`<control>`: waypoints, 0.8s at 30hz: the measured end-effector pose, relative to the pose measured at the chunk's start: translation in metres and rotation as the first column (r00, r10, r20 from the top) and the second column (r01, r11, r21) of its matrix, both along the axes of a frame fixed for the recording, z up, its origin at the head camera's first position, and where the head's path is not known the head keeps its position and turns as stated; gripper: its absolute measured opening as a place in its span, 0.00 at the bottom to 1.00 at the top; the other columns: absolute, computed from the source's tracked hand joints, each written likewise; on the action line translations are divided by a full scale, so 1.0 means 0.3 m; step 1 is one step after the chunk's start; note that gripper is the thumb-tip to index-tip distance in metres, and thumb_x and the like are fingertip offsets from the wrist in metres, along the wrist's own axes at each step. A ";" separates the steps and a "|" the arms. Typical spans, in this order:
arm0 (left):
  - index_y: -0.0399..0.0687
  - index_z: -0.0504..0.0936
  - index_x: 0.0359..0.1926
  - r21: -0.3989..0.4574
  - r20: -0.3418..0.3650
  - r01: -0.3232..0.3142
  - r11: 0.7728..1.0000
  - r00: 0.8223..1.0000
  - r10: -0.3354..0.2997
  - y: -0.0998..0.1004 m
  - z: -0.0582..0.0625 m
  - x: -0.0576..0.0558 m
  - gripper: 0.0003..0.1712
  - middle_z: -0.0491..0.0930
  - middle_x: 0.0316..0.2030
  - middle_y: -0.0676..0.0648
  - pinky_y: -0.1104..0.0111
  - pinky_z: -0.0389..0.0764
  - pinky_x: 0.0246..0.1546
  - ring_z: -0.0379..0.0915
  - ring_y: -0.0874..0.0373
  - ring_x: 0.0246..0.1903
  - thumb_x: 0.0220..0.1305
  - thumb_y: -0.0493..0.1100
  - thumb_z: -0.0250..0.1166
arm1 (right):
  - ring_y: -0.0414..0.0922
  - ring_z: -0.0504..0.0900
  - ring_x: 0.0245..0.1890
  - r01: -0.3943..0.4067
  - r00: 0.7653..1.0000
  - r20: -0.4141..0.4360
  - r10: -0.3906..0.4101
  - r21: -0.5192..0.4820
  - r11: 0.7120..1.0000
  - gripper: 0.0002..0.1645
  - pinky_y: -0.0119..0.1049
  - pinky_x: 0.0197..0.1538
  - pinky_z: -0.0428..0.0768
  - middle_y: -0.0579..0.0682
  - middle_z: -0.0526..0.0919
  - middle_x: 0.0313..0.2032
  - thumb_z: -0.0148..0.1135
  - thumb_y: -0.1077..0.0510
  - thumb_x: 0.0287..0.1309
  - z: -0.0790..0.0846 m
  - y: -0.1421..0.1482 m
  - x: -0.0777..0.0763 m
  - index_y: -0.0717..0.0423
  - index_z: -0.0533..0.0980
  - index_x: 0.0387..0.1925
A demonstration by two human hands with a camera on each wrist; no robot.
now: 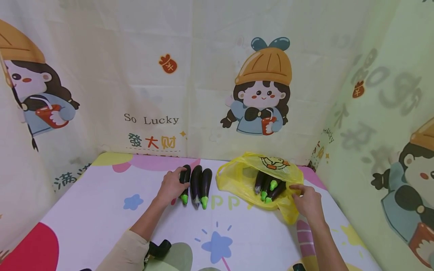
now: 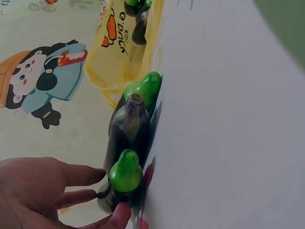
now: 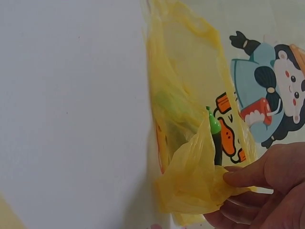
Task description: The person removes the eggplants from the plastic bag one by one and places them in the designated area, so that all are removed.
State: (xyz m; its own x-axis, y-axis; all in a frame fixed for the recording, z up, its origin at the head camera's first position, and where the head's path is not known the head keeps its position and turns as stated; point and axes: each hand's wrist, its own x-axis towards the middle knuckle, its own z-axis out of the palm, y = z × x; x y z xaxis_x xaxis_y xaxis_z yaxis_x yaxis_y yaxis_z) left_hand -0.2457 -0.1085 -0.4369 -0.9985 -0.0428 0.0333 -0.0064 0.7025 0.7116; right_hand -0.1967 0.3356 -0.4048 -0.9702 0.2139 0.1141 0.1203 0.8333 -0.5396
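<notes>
Three dark purple eggplants lie side by side on the table. My left hand [image 1: 170, 185] grips the leftmost eggplant [image 1: 185, 177], fingers on one side and thumb on the other; in the left wrist view its green cap [image 2: 126, 175] faces the camera. Right beside it are the middle eggplant [image 1: 196, 184] with a dull purplish cap and the third eggplant [image 1: 206, 184] with a green cap. A yellow plastic bag [image 1: 234, 177] lies at the right, mouth spread, with three eggplants visible inside. My right hand [image 1: 307, 201] pinches the bag's right edge between thumb and fingers.
The light table cover [image 1: 112, 226] carries printed stars and shapes. Cloth walls with cartoon figures [image 1: 262, 98] rise behind and at both sides. A black object [image 1: 160, 248] sits by my left forearm, and another dark piece [image 1: 299, 267] shows beside the right forearm.
</notes>
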 end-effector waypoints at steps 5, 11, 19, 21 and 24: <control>0.46 0.72 0.73 -0.007 0.005 -0.007 1.000 1.000 0.007 0.009 0.008 0.002 0.33 0.73 0.57 0.28 0.53 0.88 0.42 0.71 0.38 0.53 0.70 0.41 0.67 | 0.59 0.78 0.41 0.006 1.000 0.012 -0.006 -0.007 1.000 0.20 0.37 0.32 0.75 0.73 0.82 0.55 0.60 0.63 0.67 0.002 -0.002 0.000 0.63 0.82 0.58; 0.45 0.72 0.73 0.010 0.003 0.006 1.000 1.000 -0.006 0.008 0.014 0.006 0.32 0.73 0.58 0.29 0.53 0.88 0.43 0.71 0.39 0.53 0.70 0.38 0.63 | 0.57 0.77 0.39 0.007 1.000 0.016 -0.007 -0.008 1.000 0.21 0.37 0.31 0.74 0.73 0.82 0.52 0.60 0.63 0.67 0.000 -0.003 0.002 0.63 0.82 0.58; 0.44 0.73 0.72 0.019 -0.010 0.008 1.000 1.000 -0.008 0.008 0.015 0.009 0.31 0.74 0.57 0.29 0.55 0.88 0.42 0.71 0.40 0.52 0.69 0.39 0.64 | 0.58 0.77 0.39 0.005 1.000 0.023 -0.005 -0.003 1.000 0.21 0.38 0.30 0.75 0.72 0.82 0.51 0.59 0.63 0.67 0.003 -0.005 0.003 0.63 0.82 0.59; 0.45 0.73 0.73 0.022 -0.007 0.008 1.000 1.000 -0.008 0.005 0.015 0.007 0.31 0.73 0.56 0.29 0.57 0.87 0.39 0.71 0.40 0.52 0.70 0.39 0.65 | 0.58 0.77 0.40 0.004 1.000 0.026 -0.004 -0.001 1.000 0.21 0.38 0.31 0.75 0.72 0.82 0.52 0.59 0.63 0.67 0.004 -0.005 0.002 0.63 0.82 0.59; 0.46 0.73 0.73 0.033 -0.001 0.001 0.999 1.000 -0.001 0.001 0.016 0.007 0.31 0.73 0.56 0.30 0.60 0.87 0.36 0.71 0.40 0.51 0.70 0.40 0.64 | 0.58 0.77 0.40 0.002 1.000 0.025 -0.002 0.000 1.000 0.21 0.37 0.31 0.75 0.73 0.82 0.53 0.59 0.63 0.67 0.006 -0.006 0.000 0.63 0.82 0.59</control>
State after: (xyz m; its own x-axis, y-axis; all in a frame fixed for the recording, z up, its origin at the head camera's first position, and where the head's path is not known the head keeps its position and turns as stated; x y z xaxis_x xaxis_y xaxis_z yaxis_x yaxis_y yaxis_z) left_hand -0.2437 -0.1083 -0.4320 -0.9985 -0.0430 0.0331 -0.0049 0.6787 0.7344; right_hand -0.1966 0.3338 -0.4029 -0.9722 0.2161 0.0901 0.1354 0.8329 -0.5366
